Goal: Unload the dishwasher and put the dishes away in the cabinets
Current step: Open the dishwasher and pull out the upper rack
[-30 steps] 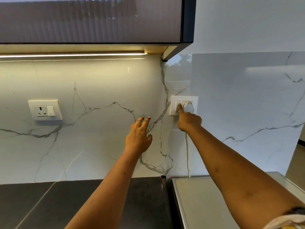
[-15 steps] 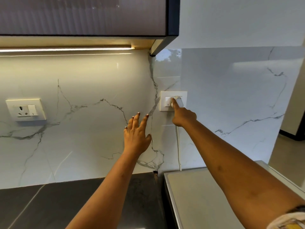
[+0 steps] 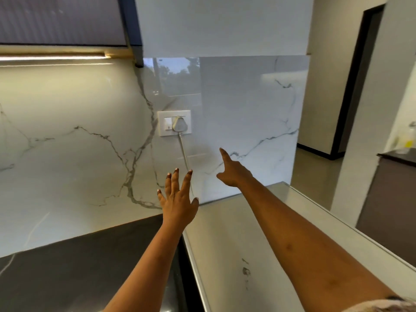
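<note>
No dishes are in view. My left hand [image 3: 179,199] is held up with its fingers spread and holds nothing, just above the seam between the dark countertop [image 3: 78,266] and a grey appliance top [image 3: 236,244]. My right hand [image 3: 233,172] hangs in front of the marble wall with its index finger extended and nothing in it. It is below and to the right of a white wall socket [image 3: 165,126], where a white plug [image 3: 179,123] sits with its cord [image 3: 183,149] running down behind the appliance.
An upper cabinet with a ribbed glass door [image 3: 63,19] hangs at the top left, with a light strip beneath it. A dark doorway [image 3: 355,86] and another dark counter [image 3: 396,156] with small items are at the right.
My right hand has left the socket switch and dropped down to the right. My left hand has lowered a little. The view has swung to the right, bringing in the doorway.
</note>
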Tool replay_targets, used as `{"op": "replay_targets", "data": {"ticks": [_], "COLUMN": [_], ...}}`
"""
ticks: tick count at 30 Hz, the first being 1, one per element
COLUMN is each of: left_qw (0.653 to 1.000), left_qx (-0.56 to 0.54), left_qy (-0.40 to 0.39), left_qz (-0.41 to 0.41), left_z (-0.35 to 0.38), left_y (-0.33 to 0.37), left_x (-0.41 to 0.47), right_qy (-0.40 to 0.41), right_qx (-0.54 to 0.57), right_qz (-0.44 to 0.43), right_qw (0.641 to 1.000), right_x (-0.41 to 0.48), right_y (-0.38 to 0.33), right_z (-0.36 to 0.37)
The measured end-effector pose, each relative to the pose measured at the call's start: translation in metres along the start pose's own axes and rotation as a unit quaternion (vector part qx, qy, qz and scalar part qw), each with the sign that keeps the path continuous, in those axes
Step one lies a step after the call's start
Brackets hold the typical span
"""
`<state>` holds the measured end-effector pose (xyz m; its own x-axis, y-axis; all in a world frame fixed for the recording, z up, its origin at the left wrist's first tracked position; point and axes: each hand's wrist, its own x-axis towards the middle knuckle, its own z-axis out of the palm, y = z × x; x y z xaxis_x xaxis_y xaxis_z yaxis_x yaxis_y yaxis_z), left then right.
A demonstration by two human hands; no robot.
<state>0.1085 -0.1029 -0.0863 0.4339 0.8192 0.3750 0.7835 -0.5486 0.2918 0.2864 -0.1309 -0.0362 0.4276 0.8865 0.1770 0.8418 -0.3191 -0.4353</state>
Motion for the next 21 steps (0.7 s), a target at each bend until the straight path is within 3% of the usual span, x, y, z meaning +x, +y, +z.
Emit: {"op": "replay_targets", "data": {"ticks": [5, 11, 16, 21], "left_qw": [0.998, 0.976, 0.957, 0.95], "left_qx": [0.001, 0.044, 0.055, 0.089], "left_qy": [-0.053, -0.146, -0.251, -0.285], "left_qz": [0.03, 0.157, 0.131, 0.096], "left_z": [0.022, 0.078, 0.109, 0.11], "left_y": [0.06, 0.116, 0.149, 0.153], "left_x": [-0.092, -0.23, -0.309, -0.348], "right_qy": [-0.041, -0.062, -0.049, 0.018], "right_qx": [0.072, 0.117, 0.149, 0.245], "right_qz": [0.06, 0.161, 0.257, 0.35], "right_qw": [0.995, 0.978, 0.954, 0.904], "right_x": [-0.091, -0.21, -0.299, -0.371], "right_y": [0.075, 0.178, 0.244, 0.274], "right_z": [-0.007, -0.005, 0.004, 0.024]}}
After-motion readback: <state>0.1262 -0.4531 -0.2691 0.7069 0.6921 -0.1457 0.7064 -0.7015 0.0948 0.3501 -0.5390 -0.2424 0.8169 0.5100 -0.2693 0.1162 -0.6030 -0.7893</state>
